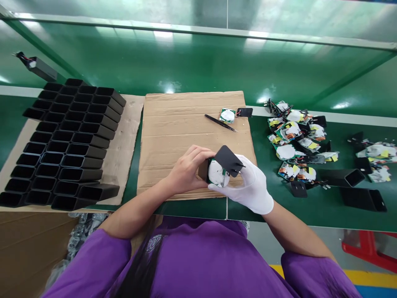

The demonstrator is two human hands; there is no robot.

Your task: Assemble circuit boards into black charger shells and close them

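Observation:
My bare left hand (188, 170) is closed around a black plastic housing (204, 169), mostly hidden by the fingers. In my right hand (252, 186), which wears a white glove, is a green circuit board (217, 173) with a white-coated face. The board sits at the mouth of the housing; how deep it goes in cannot be made out. A black end cap with plug pins (228, 159) tilts up above the board, near the gloved fingers. Beyond the hands, black tweezers (220, 123) lie on a cardboard sheet (167, 136), beside another circuit board (228, 115) wired to a black cap (245, 112).
Rows of black housings (83, 151) stand on cardboard at the left. A pile of circuit boards (291, 136) lies at the right, with two loose housings (362, 199) near more boards (378, 153). A housing with wires (43, 68) rests at the back left. A red stool (366, 248) stands below.

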